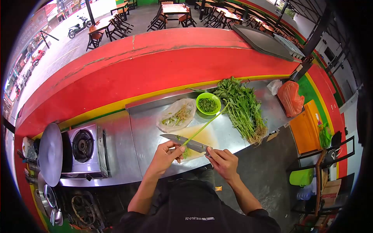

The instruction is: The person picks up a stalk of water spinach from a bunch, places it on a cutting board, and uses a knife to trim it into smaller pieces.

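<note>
My left hand [167, 156] pinches the lower end of a long green stalk [208, 125], which slants up to the right. Closed around the handle of a large knife [194, 145] is my right hand [224, 162]. The wide blade points left and crosses the stalk beside my left fingers. Below them lies a pale cutting board [208, 134], partly hidden by hands and blade. Behind it stands a lime-green bowl [209, 113] of chopped greens. A clear plastic bag [164, 120] with stem and root trimmings lies to its left. A big bunch of leafy greens [241, 108] with roots rests to the right.
On the left of the steel counter [120, 151] stand a gas stove [88, 149] and a large round metal pan [51, 154]. A red wall [155, 64] borders the far side. An orange-red plastic bag [290, 99] sits at the right end.
</note>
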### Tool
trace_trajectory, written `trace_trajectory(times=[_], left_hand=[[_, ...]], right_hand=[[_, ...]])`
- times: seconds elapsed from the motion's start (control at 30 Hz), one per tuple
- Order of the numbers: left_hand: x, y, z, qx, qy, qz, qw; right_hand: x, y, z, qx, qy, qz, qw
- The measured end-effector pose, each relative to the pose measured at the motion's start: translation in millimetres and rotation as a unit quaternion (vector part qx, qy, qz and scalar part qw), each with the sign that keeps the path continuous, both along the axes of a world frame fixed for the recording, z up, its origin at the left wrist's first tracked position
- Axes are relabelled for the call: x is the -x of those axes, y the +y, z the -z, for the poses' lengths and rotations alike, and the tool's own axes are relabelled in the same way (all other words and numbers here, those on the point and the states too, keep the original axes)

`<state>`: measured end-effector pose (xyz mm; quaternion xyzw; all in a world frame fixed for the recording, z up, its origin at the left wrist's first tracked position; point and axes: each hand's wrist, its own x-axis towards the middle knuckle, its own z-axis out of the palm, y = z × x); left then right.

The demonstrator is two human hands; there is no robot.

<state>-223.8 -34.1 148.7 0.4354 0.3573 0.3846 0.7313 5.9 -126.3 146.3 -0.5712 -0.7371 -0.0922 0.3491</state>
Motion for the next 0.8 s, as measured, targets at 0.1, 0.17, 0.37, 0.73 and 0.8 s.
trace_trajectory(times=[0.1,0.17,0.37,0.73,0.8], left_hand=[[-2,2,-11,0.006,0.016,0.021,1.0],[-2,4,-12,0.039,0.028,0.066,0.997],[-20,-4,-4,0.032,0.028,-0.055,0.998],[-26,-17,-10,-0.042,0.024,-0.09,0.995],[-26,-19,-8,-0.054,0.015,-0.094,0.994]], right_hand=[[1,2,0,-0.002,-0.006,-0.008,1.0],[3,3,1,-0.007,-0.001,-0.016,1.0],[5,5,3,-0.016,-0.005,-0.02,1.0],[0,5,7,-0.075,0.005,-0.026,0.997],[-1,5,6,-0.083,0.005,-0.022,0.996]])
